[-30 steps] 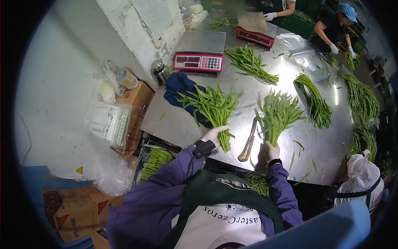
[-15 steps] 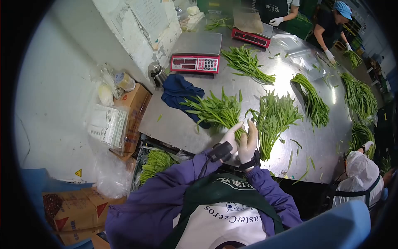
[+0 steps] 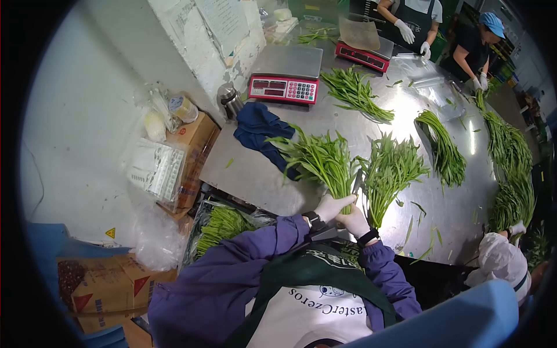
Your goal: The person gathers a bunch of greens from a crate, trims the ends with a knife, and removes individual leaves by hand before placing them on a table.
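Dark open crate (image 3: 195, 227): beside the near edge of the brushed-steel table (image 3: 229, 181), holding cut green stems (image 3: 219, 231), probably to keep them in arm's reach.
Crumpled navy cloth (image 3: 261, 129): on the table, partly under the leaf tips of the held bunch; it seems pushed aside to free the working spot.
Red-and-silver scale (image 3: 284, 88): behind the cloth, its keypad and display towards the wearer, likely for easy reading.
Left hand (image 3: 331, 207): white-gloved, fingers clenched around the lower stems, apparently because a grip there binds them while the leaves fan freely.
Leafy green bunch (image 3: 325, 162): above the near part of the table, leaves pointing away from the body, stem ends drawn in towards it, which would keep the ends handy.
Right hand (image 3: 354, 221): white-gloved, against the left at the stem ends, perhaps to steady or even them; whether its fingers grasp anything, one cannot tell.
Dark knife blade (image 3: 357, 182): between the two bunches; its handle is hidden, so whether it is held or lying is unclear.
Second leafy bunch (image 3: 390, 174): just right of the hands on the table, leaves likewise outward, seemingly for matching direction.
Curved long-stemmed bunch (image 3: 444, 148): farther right, set apart, perhaps so bunches do not tangle.
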### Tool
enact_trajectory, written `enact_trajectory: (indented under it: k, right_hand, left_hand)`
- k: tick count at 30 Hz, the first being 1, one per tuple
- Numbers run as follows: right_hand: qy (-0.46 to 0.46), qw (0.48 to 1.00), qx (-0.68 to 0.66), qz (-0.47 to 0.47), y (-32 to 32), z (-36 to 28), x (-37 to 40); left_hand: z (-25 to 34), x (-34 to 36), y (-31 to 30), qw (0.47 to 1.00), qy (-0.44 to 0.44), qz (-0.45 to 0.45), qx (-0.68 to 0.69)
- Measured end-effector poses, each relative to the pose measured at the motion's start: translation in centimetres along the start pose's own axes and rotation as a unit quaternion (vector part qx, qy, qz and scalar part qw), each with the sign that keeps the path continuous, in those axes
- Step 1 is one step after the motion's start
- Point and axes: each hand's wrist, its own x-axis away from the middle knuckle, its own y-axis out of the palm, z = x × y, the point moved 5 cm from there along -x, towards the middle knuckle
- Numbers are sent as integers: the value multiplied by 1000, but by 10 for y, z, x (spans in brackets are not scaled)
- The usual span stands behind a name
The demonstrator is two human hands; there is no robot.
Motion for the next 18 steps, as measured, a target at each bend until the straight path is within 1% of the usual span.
enact_trajectory:
  k: [1, 2, 3, 4, 6, 7, 8, 9, 10, 11, 12, 13, 14, 15, 16, 17, 18]
  right_hand:
    - [34, 999, -13, -15, -1, 14, -3]
    - [67, 997, -26, -29, -2, 27, -5]
    - [52, 998, -37, -14, -6, 35, -7]
    - [52, 998, -37, -14, -8, 37, -6]
    - [40, 985, -168, -4, -13, 36, -2]
    - [62, 989, -134, -5, -19, 29, 4]
    - [63, 989, -136, -2, -25, 21, 8]
    - [77, 986, -122, -79, -22, 12, 12]
    - [90, 978, -108, -155, -18, 2, 20]
    - [58, 972, -129, -187, -8, -20, 29]
    - [58, 972, -132, -184, -8, -32, 32]
    - [78, 953, -99, -274, -1, -41, 38]
    - [96, 925, -65, -361, 5, -45, 44]
    - [109, 922, -64, -365, 5, -44, 43]
    - [113, 928, -97, -341, 5, -46, 41]
    - [86, 953, -135, -258, -1, -45, 33]
    - [59, 968, -172, -172, -9, -39, 23]
  left_hand:
    - [-4, -2, -4, 1000, 0, 1, 0]
    - [-5, -2, -7, 994, 13, -36, -106]
    - [-9, -1, -11, 974, 24, -73, -211]
    - [-1, 6, -16, 947, 20, -82, -309]
    - [16, 18, -31, 860, 6, -122, -496]
    - [46, 35, -28, 868, 54, -137, -474]
    - [72, 46, -22, 802, 109, -140, -570]
    - [98, 58, -15, 736, 262, -138, -608]
    - [117, 71, -5, 650, 407, -131, -628]
    - [128, 78, 5, 608, 439, -149, -645]
    - [135, 81, 13, 563, 470, -166, -659]
    - [134, 80, 17, 542, 485, -185, -660]
    - [135, 76, 17, 542, 487, -188, -659]
    - [124, 62, 11, 582, 331, -255, -698]
    - [109, 53, 0, 603, 164, -312, -715]
    - [113, 54, -5, 636, 257, -274, -674]
    - [109, 49, -18, 702, 205, -260, -631]
